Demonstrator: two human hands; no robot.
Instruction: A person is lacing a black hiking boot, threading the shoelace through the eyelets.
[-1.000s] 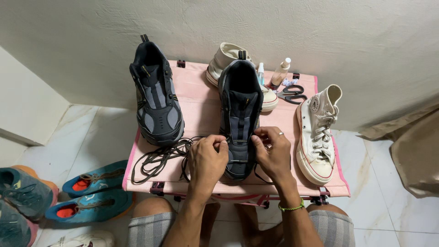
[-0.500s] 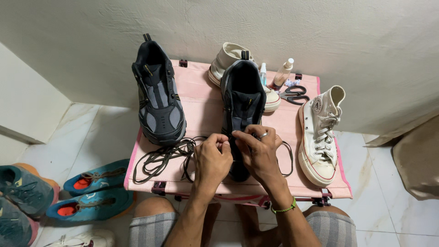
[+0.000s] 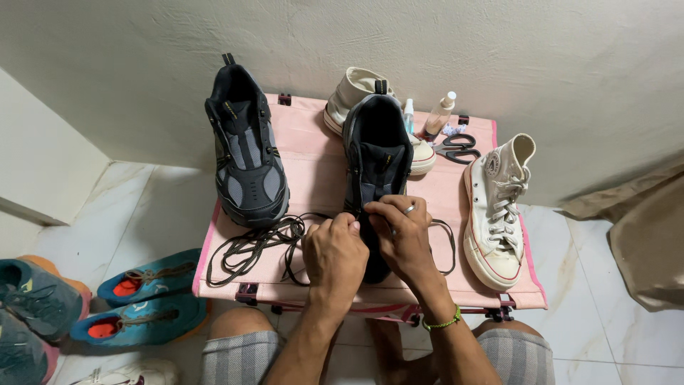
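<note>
Now both hands (image 3: 370, 242) higher on black shoe (image 3: 376, 160), each grip pinching lace (image 3: 263, 239).

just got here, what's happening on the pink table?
A seated person has both hands on the front of a black shoe in the middle of the pink table: left hand and right hand pinch its dark lace, which trails loose to the left. A second black shoe and a white high-top lie beside it, untouched.
</note>
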